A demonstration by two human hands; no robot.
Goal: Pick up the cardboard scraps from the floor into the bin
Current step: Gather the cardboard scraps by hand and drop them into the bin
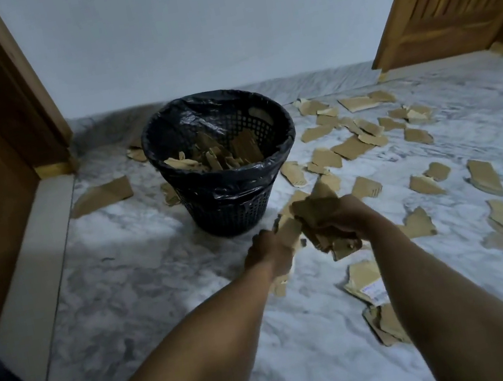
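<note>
Marble floor (pixel 124 279), left hand (pixel 267 251) & right hand (pixel 347 217) grip cardboard scraps (pixel 313 213) nr bin (pixel 229 207), label (pixel 375 292) txt unreadable

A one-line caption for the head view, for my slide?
Left hand and right hand grip cardboard scraps near the black bin; more scraps litter the floor.

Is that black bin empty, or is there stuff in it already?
Partly filled: cardboard scraps lie inside the bin, below its rim.

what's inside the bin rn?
The bin holds a heap of cardboard scraps, with a black liner bag draped over its rim. Its bottom and any deeper scraps are covered by the heap.
</note>
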